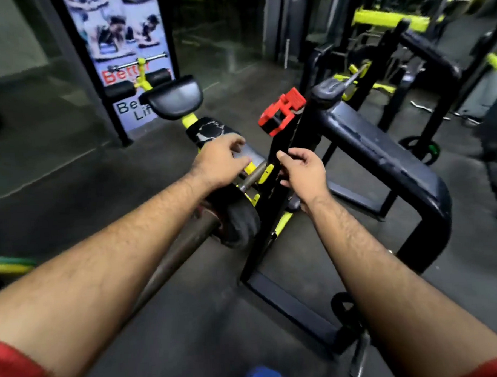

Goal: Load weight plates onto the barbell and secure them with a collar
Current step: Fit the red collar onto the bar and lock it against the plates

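A steel barbell [171, 265] runs from lower left up to centre, with a black weight plate [238, 217] on its sleeve [254, 178]. My left hand [222, 161] hovers over the sleeve's end, fingers loosely curled, and I cannot tell whether it touches the sleeve. My right hand [302, 170] is just right of it, fingers apart, beside a black upright post [280, 172]. A red collar [282, 111] rests on top of the black frame, above and between both hands, with neither hand touching it.
A black padded bench frame [382, 159] stands to the right. A yellow and black seat machine [178, 100] is ahead, with a poster stand [121, 51] behind it. Small plates [423, 150] lie on the floor at right, and another plate [345, 309] lies near the frame's base.
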